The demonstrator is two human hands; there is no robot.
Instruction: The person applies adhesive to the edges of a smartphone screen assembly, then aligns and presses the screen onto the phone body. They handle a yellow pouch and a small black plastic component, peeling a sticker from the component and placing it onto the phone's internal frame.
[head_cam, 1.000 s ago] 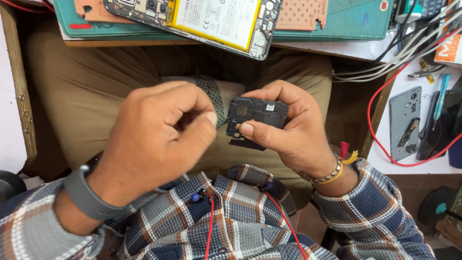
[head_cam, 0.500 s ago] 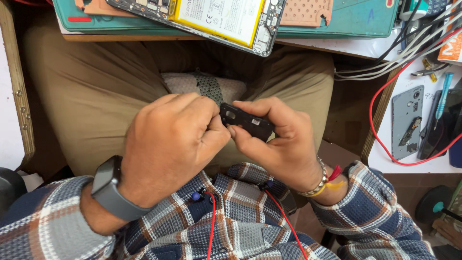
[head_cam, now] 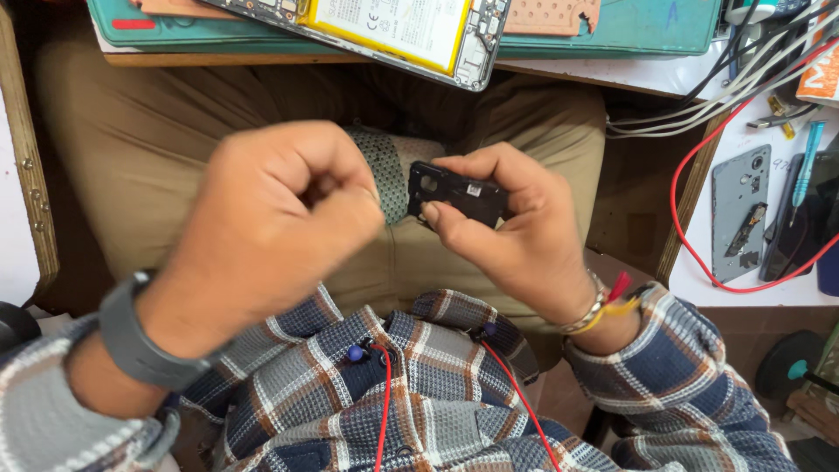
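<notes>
Two hands work over my lap: since a moment ago my left hand (head_cam: 280, 218) has pulled back from the small black plastic phone cover piece (head_cam: 459, 190) and clenched, leaving my right hand (head_cam: 516, 236) alone pinching it below the opened phone's yellow-edged battery (head_cam: 393, 31).

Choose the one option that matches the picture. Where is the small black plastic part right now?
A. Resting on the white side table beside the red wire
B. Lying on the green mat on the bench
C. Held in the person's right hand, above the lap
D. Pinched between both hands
C: the small black plastic part sits in the grip of the right hand, while the left hand is a closed fist clear of it.
</notes>
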